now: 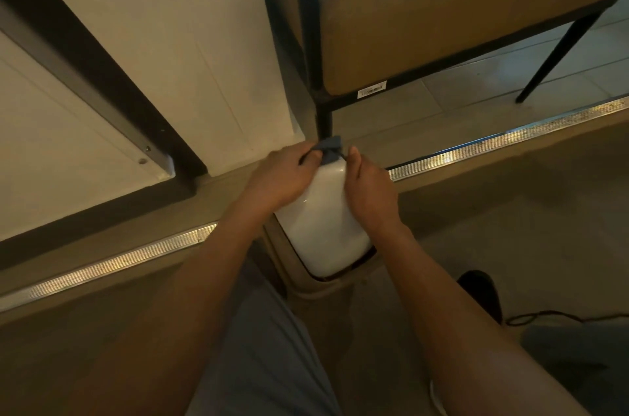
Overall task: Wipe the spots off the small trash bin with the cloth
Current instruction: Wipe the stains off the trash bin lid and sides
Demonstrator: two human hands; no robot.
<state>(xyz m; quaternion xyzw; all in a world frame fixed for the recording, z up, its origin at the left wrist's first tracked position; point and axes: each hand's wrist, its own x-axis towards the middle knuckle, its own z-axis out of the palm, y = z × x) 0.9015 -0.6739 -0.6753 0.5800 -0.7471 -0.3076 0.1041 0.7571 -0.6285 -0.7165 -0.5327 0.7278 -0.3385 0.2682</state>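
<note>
The small white trash bin (323, 225) lies tilted with its glossy side up, its open mouth toward me and its base at the far end. A blue-grey cloth (329, 147) is bunched at that far end. My left hand (284, 177) grips the cloth against the bin's far left corner. My right hand (369, 192) curls around the bin's right side, thumb near the cloth. No spots show on the visible white surface.
A black metal table leg (313, 41) stands right behind the bin, with a tan panel (459, 7) beside it. A metal floor strip (476, 146) runs across. A white door (170, 51) is at left. A dark shoe (483, 293) and cable (561, 317) lie at right.
</note>
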